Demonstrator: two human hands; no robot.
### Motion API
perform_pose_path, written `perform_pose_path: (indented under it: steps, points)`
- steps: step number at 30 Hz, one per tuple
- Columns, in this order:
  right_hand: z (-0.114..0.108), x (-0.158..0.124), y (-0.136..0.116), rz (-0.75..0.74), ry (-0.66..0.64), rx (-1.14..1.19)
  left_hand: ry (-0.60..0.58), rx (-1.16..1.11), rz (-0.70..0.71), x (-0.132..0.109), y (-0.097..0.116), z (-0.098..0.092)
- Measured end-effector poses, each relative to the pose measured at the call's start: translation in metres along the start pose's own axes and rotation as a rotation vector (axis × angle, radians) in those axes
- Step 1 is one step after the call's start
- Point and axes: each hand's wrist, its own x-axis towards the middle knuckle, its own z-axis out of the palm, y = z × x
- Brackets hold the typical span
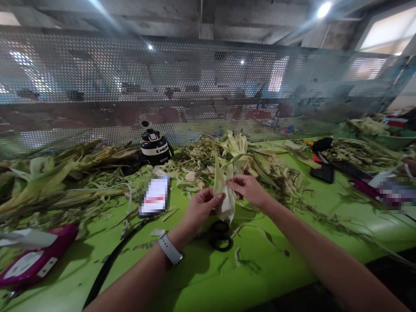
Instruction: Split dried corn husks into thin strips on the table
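Head view: what can be read?

— On the black bottle (155, 151), large dark letters start with "E" on a white band; the rest, and the smaller line below, are too blurred for me.

— And elsewhere?

— The screen of the phone (154, 197) is pixelated, with a red strip across it. The magenta device (40, 255), cut off by the left edge, bears pale labels too soft to read.

— What else is hard to see?

— The scissors (220, 234) show 2 black finger loops; I can't make out their blades.

— Where's the corn husk (227, 209)?

— Above the green surface (201, 279), between 2 hands, nearer than the heap of husk strips (198, 158). Its long axis runs nearly upright, narrow end up, broad white end down toward the scissors.

— And the grip?

— The left hand (202, 207) pinches its left edge, thumb against fingers; the right hand (250, 189) pinches its right edge, slightly higher.
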Motion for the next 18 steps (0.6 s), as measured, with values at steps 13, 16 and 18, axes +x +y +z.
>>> perform_pose_path:
  steps: [13, 16, 18]
  points:
    - [-0.0006, -0.0015, -0.0007, 0.020, -0.024, -0.082, 0.036, -0.019, 0.000, 0.0020, 0.0007, -0.0014]
    - [-0.0036, -0.0009, 0.0003, 0.051, -0.054, -0.089, 0.065, -0.017, 0.018, 0.0012, 0.0020, -0.0015]
    - [-0.0040, -0.0012, 0.0005, 0.068, -0.088, -0.094, 0.007, 0.000, -0.007, 0.0007, 0.0012, -0.0023]
